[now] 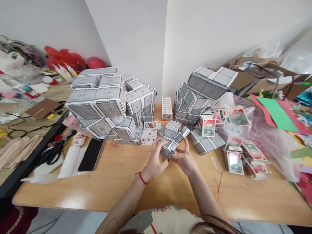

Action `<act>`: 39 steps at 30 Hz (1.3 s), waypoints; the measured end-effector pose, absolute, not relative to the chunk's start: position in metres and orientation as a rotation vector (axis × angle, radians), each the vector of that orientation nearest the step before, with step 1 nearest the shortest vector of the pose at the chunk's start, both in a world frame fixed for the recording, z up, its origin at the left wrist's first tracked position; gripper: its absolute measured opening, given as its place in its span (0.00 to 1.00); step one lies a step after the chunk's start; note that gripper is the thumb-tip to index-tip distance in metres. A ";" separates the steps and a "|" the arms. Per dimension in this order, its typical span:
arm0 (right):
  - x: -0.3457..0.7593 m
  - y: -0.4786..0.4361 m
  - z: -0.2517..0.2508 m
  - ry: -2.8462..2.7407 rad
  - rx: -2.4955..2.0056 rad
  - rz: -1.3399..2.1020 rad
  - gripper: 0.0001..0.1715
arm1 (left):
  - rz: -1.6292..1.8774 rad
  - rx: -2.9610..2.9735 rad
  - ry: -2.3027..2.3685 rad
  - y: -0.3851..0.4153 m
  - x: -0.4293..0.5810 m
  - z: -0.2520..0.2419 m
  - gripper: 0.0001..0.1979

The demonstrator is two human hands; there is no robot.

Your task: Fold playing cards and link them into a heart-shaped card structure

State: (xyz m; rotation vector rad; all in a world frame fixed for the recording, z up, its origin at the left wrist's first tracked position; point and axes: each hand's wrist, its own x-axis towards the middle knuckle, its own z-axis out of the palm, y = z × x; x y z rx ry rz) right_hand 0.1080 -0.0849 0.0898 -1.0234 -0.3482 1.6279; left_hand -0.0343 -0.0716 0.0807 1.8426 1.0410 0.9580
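Both hands hold a small structure of joined playing-card cubes (172,130), grey patterned backs facing out, above the middle of the desk. My left hand (156,157) grips its left side, fingers bent over a lower cube. From the right, my right hand (185,160) pinches the lower right part, with a finger raised near a card end that sticks out. Part of the structure's underside is hidden by the fingers. Just left of it lie loose playing cards (149,137), hearts and a face card showing. Behind stands a narrow white stack of folded cards (167,109).
A large card-cube build (97,100) rises at left, another (195,94) at right, with a card block (207,141) before it. Card boxes (235,162) and plastic wrap lie right. A phone (90,155), scissors (55,151) and wooden sticks (20,151) are left.
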 end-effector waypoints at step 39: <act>0.099 -0.086 0.080 -0.434 -1.170 1.469 0.48 | 1.049 0.885 0.964 -0.071 -0.035 0.069 0.29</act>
